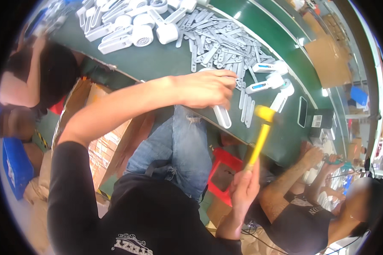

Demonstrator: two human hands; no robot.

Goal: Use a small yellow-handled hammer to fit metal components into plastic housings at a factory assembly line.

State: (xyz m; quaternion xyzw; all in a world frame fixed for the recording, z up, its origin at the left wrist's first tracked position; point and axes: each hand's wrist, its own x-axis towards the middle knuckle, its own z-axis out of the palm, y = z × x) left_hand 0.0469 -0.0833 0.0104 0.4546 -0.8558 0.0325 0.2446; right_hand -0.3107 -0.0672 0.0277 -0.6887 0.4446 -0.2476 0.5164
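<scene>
White casing [222, 117] lies at the near edge of the green counter [157, 61], beneath our left hand [208, 90], its slotted, hollow end poking out toward us. That hand arches over it with fingers bent and partly closed; their undersides are hidden, so we cannot tell whether they grip the casing or only press it down, nor whether a strip is pinched there. Our right hand [246, 187] is closed around the handle of a yellow mallet [259, 142], whose head is raised to the right of the casing and well apart from it.

Just beside the casing lie a few loose grey strips [247, 112]; beyond them spreads a heap of grey strips [225, 42], with a pile of white casings [142, 36] to its left. To the right rest white pieces with blue inserts [264, 87] and a phone [302, 111].

For tapping, we judge it best to seat the casing flat and fully on the counter, away from the edge, so it cannot tip. We should hold it by its sides, fingers clear of the mallet's path, and use short, square, light taps, since thin walls like these could crack under a slanted blow.
</scene>
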